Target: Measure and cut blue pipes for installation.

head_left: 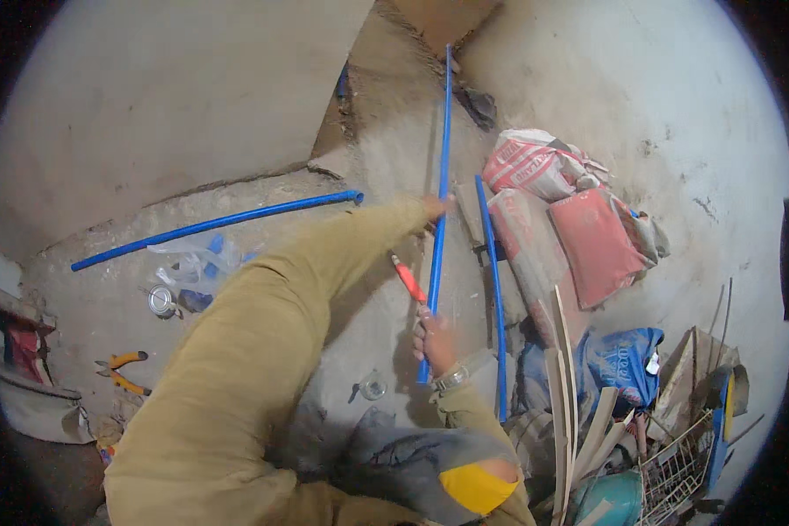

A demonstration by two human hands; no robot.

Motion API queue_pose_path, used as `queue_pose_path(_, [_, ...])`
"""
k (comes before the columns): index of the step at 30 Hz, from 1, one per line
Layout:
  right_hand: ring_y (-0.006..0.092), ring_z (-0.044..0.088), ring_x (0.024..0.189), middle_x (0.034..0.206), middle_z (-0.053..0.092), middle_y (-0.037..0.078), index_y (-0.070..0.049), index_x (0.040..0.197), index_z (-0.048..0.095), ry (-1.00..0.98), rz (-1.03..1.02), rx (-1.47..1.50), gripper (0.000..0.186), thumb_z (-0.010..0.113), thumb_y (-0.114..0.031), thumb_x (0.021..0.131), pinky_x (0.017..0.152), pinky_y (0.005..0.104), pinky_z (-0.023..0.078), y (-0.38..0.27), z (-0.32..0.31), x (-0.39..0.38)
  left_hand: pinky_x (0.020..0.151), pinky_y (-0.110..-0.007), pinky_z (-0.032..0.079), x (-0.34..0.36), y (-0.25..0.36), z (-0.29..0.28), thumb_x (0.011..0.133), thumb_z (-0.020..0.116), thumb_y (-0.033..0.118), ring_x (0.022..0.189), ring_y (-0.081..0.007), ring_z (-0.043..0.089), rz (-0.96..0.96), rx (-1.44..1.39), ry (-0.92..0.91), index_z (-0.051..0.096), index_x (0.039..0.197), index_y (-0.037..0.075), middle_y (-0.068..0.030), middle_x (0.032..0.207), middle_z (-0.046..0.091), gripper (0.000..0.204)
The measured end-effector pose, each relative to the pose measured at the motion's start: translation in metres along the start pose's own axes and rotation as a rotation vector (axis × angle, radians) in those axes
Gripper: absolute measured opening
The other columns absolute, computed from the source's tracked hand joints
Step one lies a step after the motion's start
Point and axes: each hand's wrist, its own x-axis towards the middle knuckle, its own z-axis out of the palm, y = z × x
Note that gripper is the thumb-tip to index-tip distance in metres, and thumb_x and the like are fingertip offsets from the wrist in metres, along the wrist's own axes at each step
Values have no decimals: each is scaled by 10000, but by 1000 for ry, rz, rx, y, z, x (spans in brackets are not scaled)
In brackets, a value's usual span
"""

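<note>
A long blue pipe (446, 131) runs up the middle of the floor, away from me. My left hand (435, 209) is at the pipe's middle, its fingers closed around it and partly hidden by the khaki sleeve. Nearer to me, my right hand (434, 340), with a watch at the wrist, is closed on a slim red tool (408, 281) with a pale narrow tip. That tool points up and left, beside the pipe's near part. Whether the right hand also touches the pipe, I cannot tell.
Another blue pipe (219, 221) lies at the left, and one more blue pipe (491, 289) at the right. Red-and-white sacks (592, 250) lean by the right wall. Yellow-handled pliers (124, 372), clear plastic bags (188, 263), round tins (161, 302) and wooden strips (559, 403) lie around.
</note>
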Motion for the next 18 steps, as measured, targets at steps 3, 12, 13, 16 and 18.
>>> queue_pose_path(3, [85,435,434,608,447,-19,-100,918,493,106,-39,-203,209,551,-294,971,360,281,373,9,9,3,545,-445,562,25,-15,19,874,625,268,604,-277,642,-10,-179,56,554,1064,-8,-169,855,654,342])
queue_pose_path(12, [437,624,780,882,632,253,2,1080,532,489,-314,-1226,361,591,-310,907,691,526,477,100,-113,-23,564,-417,572,31,-74,40,887,566,171,719,-222,670,-58,-132,-195,589,959,13,-120,861,666,175])
queue_pose_path(13, [484,609,821,915,632,283,5,1100,523,601,-290,-1302,376,588,-310,905,722,551,470,86,-112,-21,582,-420,569,16,-78,52,904,549,200,742,-212,674,-67,-66,-256,613,982,32,-104,876,676,195])
queue_pose_path(16, [473,618,847,897,640,275,1,1146,510,659,-305,-1332,414,571,-335,913,743,532,491,13,-109,-12,637,-411,556,-40,-81,95,920,546,321,723,-226,679,-32,411,-775,666,995,41,-106,876,689,313])
queue_pose_path(18, [474,619,860,907,646,272,-12,1162,520,708,-406,-1315,419,558,-350,918,747,529,495,7,-128,-6,642,-401,549,-54,-86,107,917,562,397,693,-245,682,-131,443,-1066,663,995,3,-132,865,687,414])
